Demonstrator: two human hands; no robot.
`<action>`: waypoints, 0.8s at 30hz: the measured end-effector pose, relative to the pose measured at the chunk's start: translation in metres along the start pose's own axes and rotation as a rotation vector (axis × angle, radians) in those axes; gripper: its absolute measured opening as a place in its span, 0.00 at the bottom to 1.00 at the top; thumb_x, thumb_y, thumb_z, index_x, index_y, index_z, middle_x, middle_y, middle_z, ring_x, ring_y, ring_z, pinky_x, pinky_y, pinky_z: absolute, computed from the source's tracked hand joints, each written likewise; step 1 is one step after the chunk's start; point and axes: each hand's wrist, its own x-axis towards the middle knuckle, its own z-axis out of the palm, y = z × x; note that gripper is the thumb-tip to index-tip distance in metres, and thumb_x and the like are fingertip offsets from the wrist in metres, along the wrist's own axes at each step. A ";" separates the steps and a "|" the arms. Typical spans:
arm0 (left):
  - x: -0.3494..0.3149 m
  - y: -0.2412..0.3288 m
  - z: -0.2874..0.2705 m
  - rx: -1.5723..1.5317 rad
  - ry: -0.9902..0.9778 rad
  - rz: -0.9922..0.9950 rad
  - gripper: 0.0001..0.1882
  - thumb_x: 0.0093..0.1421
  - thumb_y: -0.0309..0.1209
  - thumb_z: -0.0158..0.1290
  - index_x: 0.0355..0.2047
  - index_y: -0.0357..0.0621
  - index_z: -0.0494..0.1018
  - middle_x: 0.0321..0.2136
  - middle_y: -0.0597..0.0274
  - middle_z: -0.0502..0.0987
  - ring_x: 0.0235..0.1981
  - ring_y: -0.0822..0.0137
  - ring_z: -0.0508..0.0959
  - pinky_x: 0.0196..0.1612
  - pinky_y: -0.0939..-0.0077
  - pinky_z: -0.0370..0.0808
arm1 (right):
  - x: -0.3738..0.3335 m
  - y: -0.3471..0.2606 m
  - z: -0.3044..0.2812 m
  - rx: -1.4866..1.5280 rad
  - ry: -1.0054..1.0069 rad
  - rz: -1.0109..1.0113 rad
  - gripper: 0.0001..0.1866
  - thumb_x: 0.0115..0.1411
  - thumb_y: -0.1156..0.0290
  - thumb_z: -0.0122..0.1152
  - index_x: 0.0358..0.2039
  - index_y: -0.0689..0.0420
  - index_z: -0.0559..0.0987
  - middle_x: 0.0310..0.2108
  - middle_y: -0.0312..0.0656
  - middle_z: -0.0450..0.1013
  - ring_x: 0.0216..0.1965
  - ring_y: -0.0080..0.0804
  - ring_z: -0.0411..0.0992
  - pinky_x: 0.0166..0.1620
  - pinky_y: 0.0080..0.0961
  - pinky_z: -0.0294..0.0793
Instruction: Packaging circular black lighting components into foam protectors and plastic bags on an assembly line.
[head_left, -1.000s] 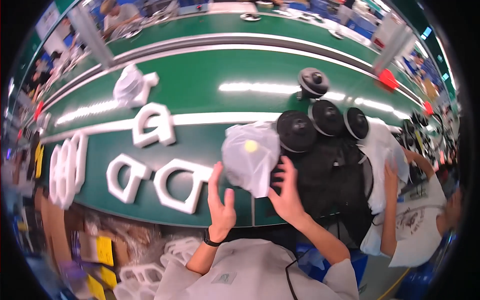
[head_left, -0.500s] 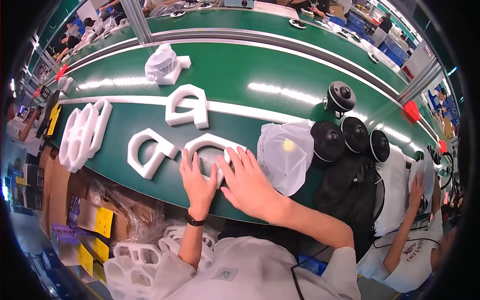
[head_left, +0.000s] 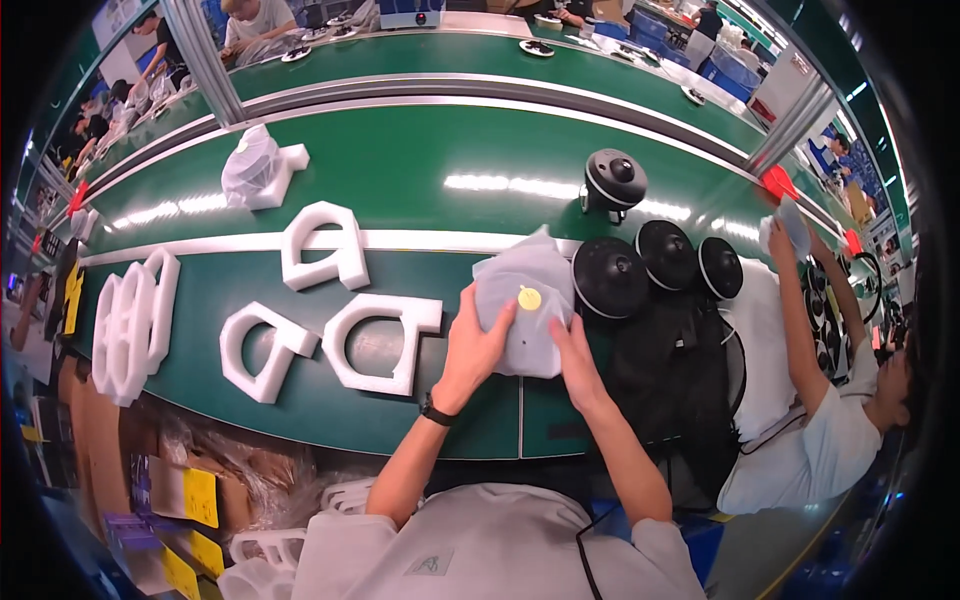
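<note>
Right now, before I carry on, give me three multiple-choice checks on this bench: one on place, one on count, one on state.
1. Where is the bagged item with the yellow sticker?
A. between both hands
B. on the far belt
C. on the floor

2. How many black round units stand in the row just right of it?
A. one
B. three
C. six

3. What are the left hand and right hand doing?
A. hanging free
B. gripping a foam frame
C. holding the bag's sides

Answers: A, fingers flank it; B, three domes side by side; C, both hands touch the bag.
</note>
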 end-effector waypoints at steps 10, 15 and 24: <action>-0.026 0.021 -0.017 0.307 0.443 0.463 0.21 0.72 0.35 0.50 0.59 0.33 0.69 0.55 0.47 0.74 0.54 0.62 0.75 0.59 0.73 0.68 | 0.010 -0.019 0.007 0.906 -0.028 0.292 0.30 0.71 0.49 0.45 0.67 0.50 0.67 0.65 0.41 0.68 0.64 0.42 0.68 0.67 0.48 0.66; -0.025 0.019 -0.015 -0.291 0.169 -0.046 0.16 0.72 0.34 0.53 0.51 0.33 0.77 0.41 0.64 0.80 0.40 0.79 0.74 0.44 0.80 0.71 | 0.006 -0.008 0.007 1.127 -0.165 0.135 0.34 0.71 0.45 0.36 0.71 0.48 0.62 0.70 0.39 0.61 0.69 0.43 0.62 0.70 0.48 0.61; -0.027 0.016 -0.027 -0.556 -0.082 -0.232 0.25 0.71 0.36 0.53 0.62 0.34 0.65 0.52 0.60 0.77 0.48 0.74 0.77 0.51 0.77 0.73 | -0.002 0.020 -0.002 1.098 -0.249 -0.047 0.31 0.73 0.48 0.37 0.70 0.51 0.61 0.70 0.42 0.61 0.69 0.42 0.60 0.70 0.46 0.61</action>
